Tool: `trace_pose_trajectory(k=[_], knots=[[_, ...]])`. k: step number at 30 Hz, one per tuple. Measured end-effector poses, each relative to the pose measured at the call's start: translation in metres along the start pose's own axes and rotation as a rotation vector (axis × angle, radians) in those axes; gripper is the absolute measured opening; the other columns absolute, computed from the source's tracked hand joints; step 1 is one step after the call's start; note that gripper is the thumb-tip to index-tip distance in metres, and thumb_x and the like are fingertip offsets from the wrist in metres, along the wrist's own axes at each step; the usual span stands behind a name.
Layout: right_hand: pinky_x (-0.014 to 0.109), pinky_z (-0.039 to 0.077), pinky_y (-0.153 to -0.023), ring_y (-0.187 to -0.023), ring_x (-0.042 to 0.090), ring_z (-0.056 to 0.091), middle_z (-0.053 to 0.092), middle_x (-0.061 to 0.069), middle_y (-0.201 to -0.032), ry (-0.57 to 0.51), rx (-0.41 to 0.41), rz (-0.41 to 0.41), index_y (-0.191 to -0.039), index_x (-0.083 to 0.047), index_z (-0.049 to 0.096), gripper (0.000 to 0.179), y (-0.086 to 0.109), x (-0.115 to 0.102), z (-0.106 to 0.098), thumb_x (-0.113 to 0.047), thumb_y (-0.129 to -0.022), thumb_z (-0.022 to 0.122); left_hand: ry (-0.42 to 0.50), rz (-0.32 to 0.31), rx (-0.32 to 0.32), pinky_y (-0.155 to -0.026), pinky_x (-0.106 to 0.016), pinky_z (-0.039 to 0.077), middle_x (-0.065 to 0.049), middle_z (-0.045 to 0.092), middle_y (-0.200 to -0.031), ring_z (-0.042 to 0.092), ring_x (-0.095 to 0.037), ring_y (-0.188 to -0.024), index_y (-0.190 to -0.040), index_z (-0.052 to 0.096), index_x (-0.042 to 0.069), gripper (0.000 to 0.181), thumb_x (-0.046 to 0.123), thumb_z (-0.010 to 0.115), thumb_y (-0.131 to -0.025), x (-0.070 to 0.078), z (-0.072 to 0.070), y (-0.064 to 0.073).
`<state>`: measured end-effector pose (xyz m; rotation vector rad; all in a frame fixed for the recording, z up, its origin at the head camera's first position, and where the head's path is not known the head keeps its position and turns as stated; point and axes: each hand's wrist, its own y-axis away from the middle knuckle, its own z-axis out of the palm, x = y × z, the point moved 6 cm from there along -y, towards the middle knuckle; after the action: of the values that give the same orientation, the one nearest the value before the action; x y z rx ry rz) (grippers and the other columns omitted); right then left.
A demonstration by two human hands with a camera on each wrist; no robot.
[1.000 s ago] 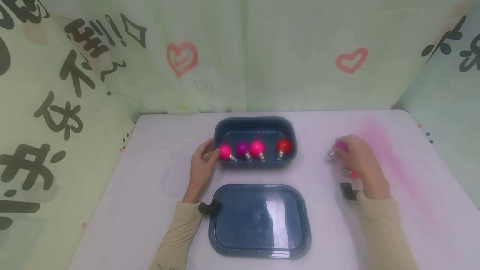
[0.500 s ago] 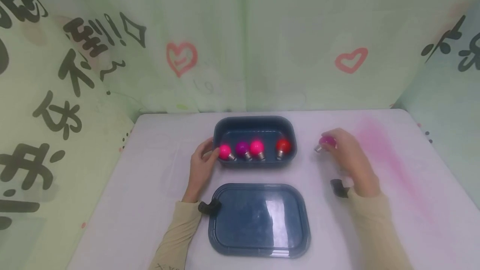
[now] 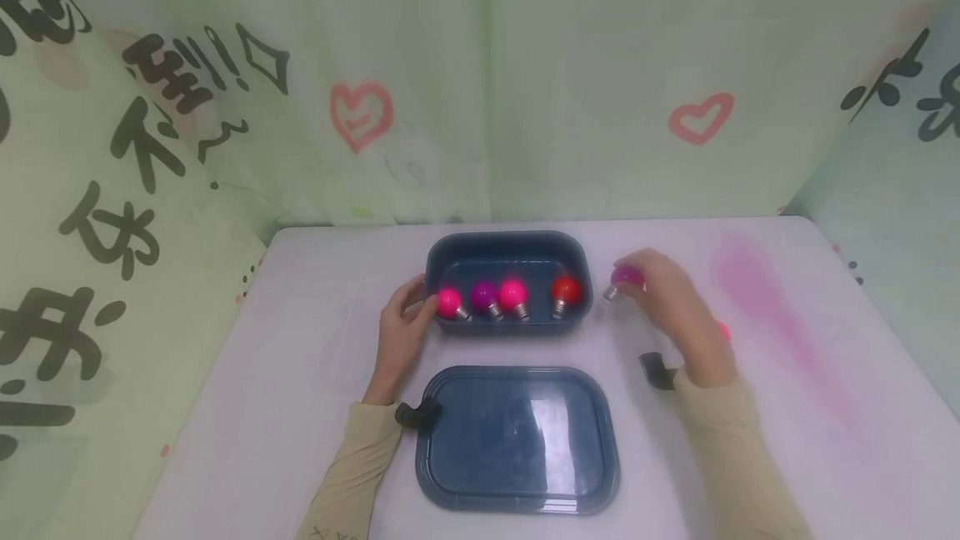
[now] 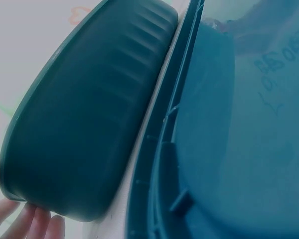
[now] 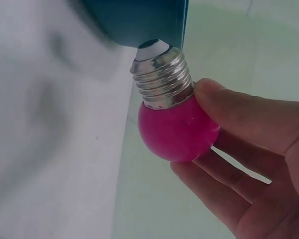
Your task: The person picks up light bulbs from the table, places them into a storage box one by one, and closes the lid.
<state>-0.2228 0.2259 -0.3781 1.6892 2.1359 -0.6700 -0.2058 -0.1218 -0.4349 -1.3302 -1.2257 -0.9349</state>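
A dark blue plastic box (image 3: 510,244) holds a row of light bulbs: a pink bulb (image 3: 448,302), a purple bulb (image 3: 483,296), another pink bulb (image 3: 513,294) and a red bulb (image 3: 566,290). My left hand (image 3: 402,336) grips the box's left end, thumb at the near corner and fingers round the outer wall. Just right of the box, above the table, my right hand (image 3: 667,298) pinches a purple light bulb (image 5: 177,129) by its globe between thumb and fingers. Its metal screw base points toward the box.
A dark blue lid (image 3: 517,440) lies flat on the white table (image 3: 285,407), in front of the box. Part of a pink bulb (image 3: 723,332) shows behind my right wrist. A green curtain (image 3: 525,107) closes off the back and sides.
My right hand has moved left toward the box, carrying the purple bulb away from the spot on the right. The left hand stays at the box.
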Motion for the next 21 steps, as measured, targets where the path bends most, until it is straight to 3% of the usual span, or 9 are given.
trace_pose_trajectory(k=[21], knots=[[0.056, 0.051, -0.096, -0.110, 0.040, 0.057, 0.062, 0.022, -0.113, 0.017, -0.023, 0.008, -0.118, 0.005, 0.061, 0.032, -0.012, -0.027, 0.001, 0.004, -0.087, 0.070, -0.004, 0.003, 0.005, -0.105, -0.054, 0.047, -0.030, 0.058, -0.132, 0.057, -0.041, -0.122, -0.136, 0.052, -0.010, 0.047, 0.005, 0.067, -0.094, -0.001, -0.001, 0.000]])
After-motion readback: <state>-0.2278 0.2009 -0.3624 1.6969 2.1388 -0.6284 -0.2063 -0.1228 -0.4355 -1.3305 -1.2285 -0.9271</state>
